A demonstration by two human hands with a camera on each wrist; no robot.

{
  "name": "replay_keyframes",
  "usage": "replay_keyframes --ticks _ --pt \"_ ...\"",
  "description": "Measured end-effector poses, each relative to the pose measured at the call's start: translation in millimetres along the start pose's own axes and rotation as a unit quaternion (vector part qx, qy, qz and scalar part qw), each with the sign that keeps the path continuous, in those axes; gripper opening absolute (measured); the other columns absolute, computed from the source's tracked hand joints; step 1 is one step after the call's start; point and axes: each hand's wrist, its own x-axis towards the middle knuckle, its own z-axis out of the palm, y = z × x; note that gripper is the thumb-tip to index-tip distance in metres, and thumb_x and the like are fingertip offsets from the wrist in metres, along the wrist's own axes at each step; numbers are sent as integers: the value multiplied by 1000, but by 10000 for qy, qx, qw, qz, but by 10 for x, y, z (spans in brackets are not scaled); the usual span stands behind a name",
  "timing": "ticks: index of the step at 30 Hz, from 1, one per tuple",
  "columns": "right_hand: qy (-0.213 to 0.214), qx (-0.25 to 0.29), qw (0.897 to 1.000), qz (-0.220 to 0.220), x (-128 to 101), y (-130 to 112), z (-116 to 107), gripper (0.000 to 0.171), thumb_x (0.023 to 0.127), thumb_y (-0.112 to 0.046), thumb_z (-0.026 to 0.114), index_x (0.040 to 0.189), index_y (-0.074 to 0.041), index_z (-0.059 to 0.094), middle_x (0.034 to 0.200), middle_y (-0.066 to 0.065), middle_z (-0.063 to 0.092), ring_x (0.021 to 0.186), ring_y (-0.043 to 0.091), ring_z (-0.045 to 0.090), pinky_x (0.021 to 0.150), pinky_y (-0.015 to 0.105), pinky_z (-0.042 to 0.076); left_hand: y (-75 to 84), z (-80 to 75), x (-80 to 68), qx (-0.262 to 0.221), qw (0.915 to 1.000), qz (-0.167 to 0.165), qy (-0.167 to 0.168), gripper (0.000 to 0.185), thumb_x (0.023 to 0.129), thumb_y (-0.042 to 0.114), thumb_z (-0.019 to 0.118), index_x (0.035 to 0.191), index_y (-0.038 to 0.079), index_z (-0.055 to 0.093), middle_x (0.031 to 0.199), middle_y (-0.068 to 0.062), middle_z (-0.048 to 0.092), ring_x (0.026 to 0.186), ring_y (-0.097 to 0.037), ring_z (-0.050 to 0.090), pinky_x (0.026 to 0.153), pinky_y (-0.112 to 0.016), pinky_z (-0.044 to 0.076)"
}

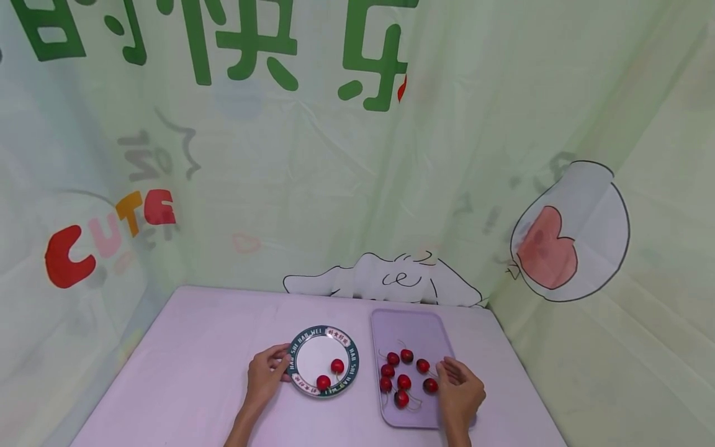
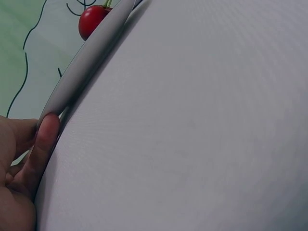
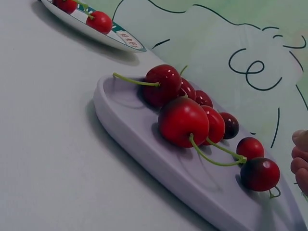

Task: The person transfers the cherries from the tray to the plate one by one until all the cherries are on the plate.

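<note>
A round plate [image 1: 313, 355] with a dark lettered rim lies on the lilac table and holds two red cherries [image 1: 337, 366]. My left hand [image 1: 283, 365] grips the plate's left rim; in the left wrist view a fingertip [image 2: 45, 139] presses against the plate's edge [image 2: 86, 62], with a cherry [image 2: 92, 19] beyond it. To the right, a lilac tray [image 1: 408, 329] carries several stemmed cherries [image 1: 404, 381]. My right hand [image 1: 447, 374] rests over the tray's right side, its fingers [image 3: 301, 161] loosely curled beside the nearest cherry [image 3: 260, 174] and holding nothing.
The lilac table [image 1: 195, 360] is backed and flanked by pale green printed cloth walls [image 1: 335, 186] that close it in at the back, left and right. The plate [image 3: 120, 38] and the tray [image 3: 144, 144] lie a short gap apart.
</note>
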Motion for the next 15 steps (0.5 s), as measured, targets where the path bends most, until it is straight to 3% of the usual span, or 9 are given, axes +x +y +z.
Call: replay_keyframes --ticks 4,15 --pt "35 -318 9995 72 -6 10 -26 19 90 2 85 109 2 83 98 21 84 68 -29 54 67 -4 48 1 -3 -5 -29 10000 6 -20 33 105 6 71 137 1 72 114 -17 77 60 -10 69 59 -20 60" --pt "-62 -699 9973 238 9 139 -58 22 89 0 86 111 2 82 101 24 83 64 -30 49 61 -1 43 4 -5 -6 -41 10000 65 9 33 105 6 71 137 2 73 112 -17 78 59 -10 69 58 -19 59"
